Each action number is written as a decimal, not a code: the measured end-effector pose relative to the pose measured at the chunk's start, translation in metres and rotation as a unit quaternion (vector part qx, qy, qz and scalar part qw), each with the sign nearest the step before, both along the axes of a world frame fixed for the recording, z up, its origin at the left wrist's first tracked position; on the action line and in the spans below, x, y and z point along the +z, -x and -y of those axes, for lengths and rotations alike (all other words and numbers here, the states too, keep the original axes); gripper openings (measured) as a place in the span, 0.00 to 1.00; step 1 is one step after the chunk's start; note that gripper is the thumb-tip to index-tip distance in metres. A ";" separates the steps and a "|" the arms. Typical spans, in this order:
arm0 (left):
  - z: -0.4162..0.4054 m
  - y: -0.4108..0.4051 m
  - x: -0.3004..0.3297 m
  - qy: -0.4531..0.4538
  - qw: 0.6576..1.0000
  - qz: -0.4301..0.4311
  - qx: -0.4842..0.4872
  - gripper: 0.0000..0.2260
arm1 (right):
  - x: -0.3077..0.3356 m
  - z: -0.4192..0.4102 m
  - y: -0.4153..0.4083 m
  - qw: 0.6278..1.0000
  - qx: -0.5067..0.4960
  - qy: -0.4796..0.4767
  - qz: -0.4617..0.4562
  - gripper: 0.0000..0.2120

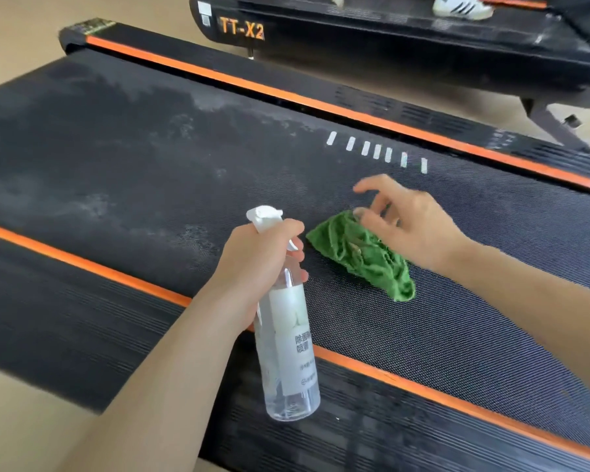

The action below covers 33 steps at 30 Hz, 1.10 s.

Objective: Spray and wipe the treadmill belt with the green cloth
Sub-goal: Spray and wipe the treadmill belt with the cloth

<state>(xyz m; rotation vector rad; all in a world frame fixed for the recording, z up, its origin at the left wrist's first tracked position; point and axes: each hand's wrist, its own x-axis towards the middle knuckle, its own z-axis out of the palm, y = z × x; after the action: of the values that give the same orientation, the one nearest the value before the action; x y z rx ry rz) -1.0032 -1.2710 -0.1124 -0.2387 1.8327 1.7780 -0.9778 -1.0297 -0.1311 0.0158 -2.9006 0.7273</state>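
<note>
1. Green cloth (361,255) is being reached by the right hand (409,221), fingers spread, grasping nothing.
2. The cloth is lying crumpled on the treadmill belt (457,318), just beneath that nearer hand.
3. The spray bottle (286,342) is being gripped by the left hand (259,264).

A second treadmill (406,32) marked "TT-X2" is standing just beyond on the beige floor (21,39), and a white striped sneaker (462,6) is resting on its dusty deck.

Wide open belt (116,158) stretches leftward (dusty, nothing on it); the crumpled green cloth (361,253) blocks the middle, spray bottle (286,335) alongside.
</note>
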 end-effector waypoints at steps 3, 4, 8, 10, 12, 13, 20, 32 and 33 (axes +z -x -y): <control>0.002 -0.001 0.000 0.000 1.000 0.002 -0.001 0.10 | -0.024 0.010 0.000 0.995 -0.048 -0.014 0.086 0.21; 0.002 -0.001 0.000 0.000 1.000 0.002 0.002 0.10 | -0.040 0.017 -0.005 0.990 -0.056 -0.049 0.118 0.23; 0.003 -0.001 0.000 0.003 1.000 -0.003 0.010 0.10 | -0.078 0.034 -0.031 0.964 0.011 -0.258 0.062 0.32; 0.001 -0.001 -0.001 0.007 1.000 -0.008 0.007 0.10 | -0.084 0.034 -0.033 0.971 0.010 -0.238 0.030 0.30; -0.003 -0.001 -0.002 0.013 1.000 -0.015 0.007 0.11 | -0.088 0.035 -0.027 0.972 0.001 -0.237 0.004 0.26; -0.005 0.000 -0.003 0.017 1.000 -0.018 0.006 0.11 | -0.091 0.036 -0.024 0.969 0.005 -0.248 -0.012 0.24; -0.012 0.001 -0.005 0.035 0.999 -0.017 0.003 0.11 | -0.102 -0.006 0.060 0.971 0.031 -0.233 -0.055 0.18; -0.031 0.009 -0.010 0.053 0.997 0.001 -0.052 0.14 | -0.090 0.041 -0.030 0.986 0.062 -0.153 -0.022 0.14; -0.035 0.009 -0.011 0.051 0.997 0.000 -0.052 0.14 | -0.092 0.043 -0.045 0.983 0.105 -0.146 -0.029 0.14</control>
<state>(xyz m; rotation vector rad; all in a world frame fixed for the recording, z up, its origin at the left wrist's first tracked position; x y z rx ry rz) -1.0125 -1.2363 -0.1234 -0.1780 1.9025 1.6166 -0.9326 -1.0729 -0.2235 0.3747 -2.9490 0.3144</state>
